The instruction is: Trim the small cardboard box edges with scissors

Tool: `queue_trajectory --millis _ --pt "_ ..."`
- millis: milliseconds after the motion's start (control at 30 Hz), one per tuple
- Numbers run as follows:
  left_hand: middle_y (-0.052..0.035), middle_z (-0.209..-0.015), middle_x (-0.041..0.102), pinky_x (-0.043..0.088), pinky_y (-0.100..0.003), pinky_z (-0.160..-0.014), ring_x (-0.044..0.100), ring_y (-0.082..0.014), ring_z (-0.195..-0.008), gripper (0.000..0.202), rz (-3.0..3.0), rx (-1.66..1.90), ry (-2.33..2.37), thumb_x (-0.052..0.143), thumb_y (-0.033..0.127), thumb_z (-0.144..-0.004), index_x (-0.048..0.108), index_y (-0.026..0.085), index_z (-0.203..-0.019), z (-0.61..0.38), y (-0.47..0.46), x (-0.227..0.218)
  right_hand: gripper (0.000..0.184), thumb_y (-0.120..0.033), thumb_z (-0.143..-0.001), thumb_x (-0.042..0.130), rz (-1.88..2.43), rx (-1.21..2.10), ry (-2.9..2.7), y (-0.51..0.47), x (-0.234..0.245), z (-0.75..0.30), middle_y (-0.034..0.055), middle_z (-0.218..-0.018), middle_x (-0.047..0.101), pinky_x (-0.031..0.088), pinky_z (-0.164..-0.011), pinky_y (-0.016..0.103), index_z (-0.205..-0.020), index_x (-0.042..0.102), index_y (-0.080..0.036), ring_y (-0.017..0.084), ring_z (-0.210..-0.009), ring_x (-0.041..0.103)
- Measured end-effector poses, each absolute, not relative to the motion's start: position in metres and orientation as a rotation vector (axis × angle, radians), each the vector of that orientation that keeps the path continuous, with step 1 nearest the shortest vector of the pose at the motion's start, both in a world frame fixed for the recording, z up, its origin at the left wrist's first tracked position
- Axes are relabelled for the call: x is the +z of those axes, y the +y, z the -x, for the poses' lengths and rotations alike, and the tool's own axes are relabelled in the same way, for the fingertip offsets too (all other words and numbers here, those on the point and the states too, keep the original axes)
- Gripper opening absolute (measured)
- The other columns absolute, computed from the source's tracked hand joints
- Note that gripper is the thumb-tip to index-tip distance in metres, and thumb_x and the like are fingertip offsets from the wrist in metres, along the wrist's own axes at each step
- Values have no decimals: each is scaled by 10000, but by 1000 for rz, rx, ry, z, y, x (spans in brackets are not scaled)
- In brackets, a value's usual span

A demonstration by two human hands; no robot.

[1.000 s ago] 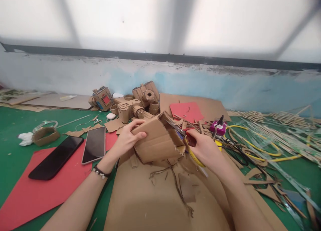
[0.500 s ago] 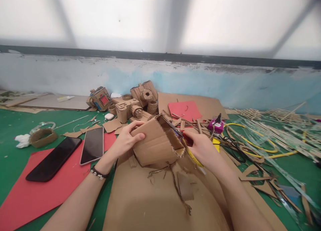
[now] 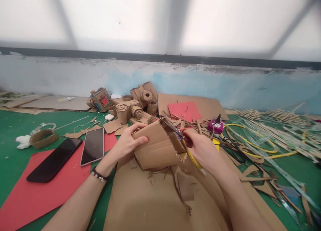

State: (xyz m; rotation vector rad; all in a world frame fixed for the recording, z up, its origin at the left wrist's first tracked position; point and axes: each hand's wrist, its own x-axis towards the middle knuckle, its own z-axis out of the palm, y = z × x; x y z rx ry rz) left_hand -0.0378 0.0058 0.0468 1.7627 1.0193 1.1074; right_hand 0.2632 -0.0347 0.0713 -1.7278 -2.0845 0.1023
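A hollow brown cardboard box (image 3: pixel 152 145) is tilted above a large cardboard sheet (image 3: pixel 140 204), its ragged corrugated opening facing right. My left hand (image 3: pixel 130 140) grips its left side, thumb on the front face and fingers behind. At the opening, my right hand (image 3: pixel 199 145) is closed on scissors (image 3: pixel 174 128) with reddish and dark handles, mostly covered by the fingers. Their grey blades lie along the box's upper rim; how far apart they are I cannot tell. A yellow measuring tape (image 3: pixel 194 160) curves just below my right hand. A thin torn cardboard strip (image 3: pixel 179 191) lies below the box.
Two phones (image 3: pixel 92 145) lie on the left, by red paper (image 3: pixel 62 191). Cardboard cameras (image 3: pixel 127 110) stand behind the box. A purple device (image 3: pixel 215 125), black cables, cardboard scraps (image 3: pixel 260 181) and thin sticks (image 3: pixel 283 134) spread over the green surface on the right.
The box has shifted slightly right and down, and my left hand has moved with it. The scissor blades show more clearly along the upper rim.
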Motion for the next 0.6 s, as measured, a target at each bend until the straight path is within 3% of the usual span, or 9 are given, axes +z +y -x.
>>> queue_trajectory --millis 200,433,600 --pt "-117 -1280 773 564 -350 -874 713 -334 -1135 718 -1758 1115 994 822 771 -773 756 209 -1215 41 6 49 274 -446 -990 564 1723 35 -2101 -34 69 -269 40 -738 701 286 -616 296 -836 684 -253 202 -657 592" --pt "-108 -1300 788 569 -363 -931 708 -354 -1178 691 -1811 1043 958 853 726 -757 793 217 -1221 43 4 53 193 -413 -960 612 1520 251 -2106 -37 75 -260 29 -786 695 364 -627 274 -907 659 -234 194 -693 574" --pt "-120 -1314 784 565 -370 -932 706 -368 -1186 681 -1766 1087 990 852 692 -750 794 206 -1224 49 6 54 269 -492 -983 617 1463 363 -2111 -37 77 -260 20 -800 683 396 -644 275 -895 628 -237 190 -699 559"
